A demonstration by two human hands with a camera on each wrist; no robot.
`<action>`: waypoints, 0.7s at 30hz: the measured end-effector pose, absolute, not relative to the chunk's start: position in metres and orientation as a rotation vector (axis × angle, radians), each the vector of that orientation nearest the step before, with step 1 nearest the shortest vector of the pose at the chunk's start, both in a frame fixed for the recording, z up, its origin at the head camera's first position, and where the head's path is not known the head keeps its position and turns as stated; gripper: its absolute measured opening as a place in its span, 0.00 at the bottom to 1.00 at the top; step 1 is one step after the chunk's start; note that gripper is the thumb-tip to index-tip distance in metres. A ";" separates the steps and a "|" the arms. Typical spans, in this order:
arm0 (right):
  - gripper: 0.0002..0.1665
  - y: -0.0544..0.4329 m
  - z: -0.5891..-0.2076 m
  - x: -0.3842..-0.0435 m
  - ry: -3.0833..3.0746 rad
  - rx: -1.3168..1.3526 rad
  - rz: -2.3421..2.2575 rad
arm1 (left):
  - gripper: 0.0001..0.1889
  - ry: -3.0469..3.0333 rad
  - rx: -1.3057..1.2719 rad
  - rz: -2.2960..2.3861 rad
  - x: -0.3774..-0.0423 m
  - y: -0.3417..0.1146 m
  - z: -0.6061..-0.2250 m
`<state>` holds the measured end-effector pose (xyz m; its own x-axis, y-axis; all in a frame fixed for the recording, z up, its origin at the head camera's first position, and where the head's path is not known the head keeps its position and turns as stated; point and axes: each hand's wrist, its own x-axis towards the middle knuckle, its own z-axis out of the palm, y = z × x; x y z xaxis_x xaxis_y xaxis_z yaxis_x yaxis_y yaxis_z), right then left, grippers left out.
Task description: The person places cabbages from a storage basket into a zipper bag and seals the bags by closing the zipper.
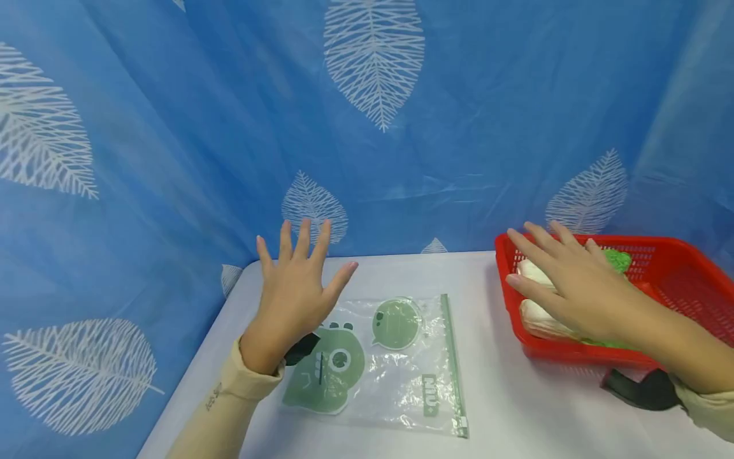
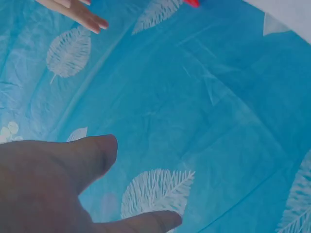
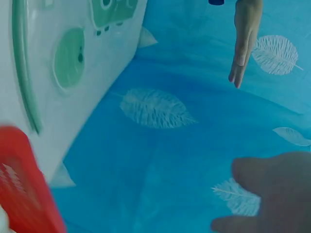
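Observation:
In the head view my left hand [image 1: 295, 290] is raised with its fingers spread and straight, holding nothing. It overlaps the left end of a clear zip bag [image 1: 395, 389] printed with a green cartoon figure, which lies flat on the table. My right hand [image 1: 585, 287] is also spread and holds nothing, in front of a red plastic basket [image 1: 602, 355]. White bundles [image 1: 541, 319] and something bright green [image 1: 618, 260] show in the basket, partly hidden behind that hand. The bag's green zip edge [image 1: 453, 363] faces the basket.
A white-covered table [image 1: 493, 414] carries the bag and basket. Blue cloth [image 1: 459, 115] with white leaf prints hangs behind the table and along its left side. Dark straps [image 1: 642, 389] show at the wrists.

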<state>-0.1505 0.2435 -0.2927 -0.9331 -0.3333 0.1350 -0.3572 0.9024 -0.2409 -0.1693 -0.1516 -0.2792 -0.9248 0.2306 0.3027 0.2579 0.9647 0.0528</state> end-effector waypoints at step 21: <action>0.30 0.188 -0.458 -0.106 -2.536 0.795 0.796 | 0.17 -2.647 -0.901 -0.534 -0.157 -0.117 -0.400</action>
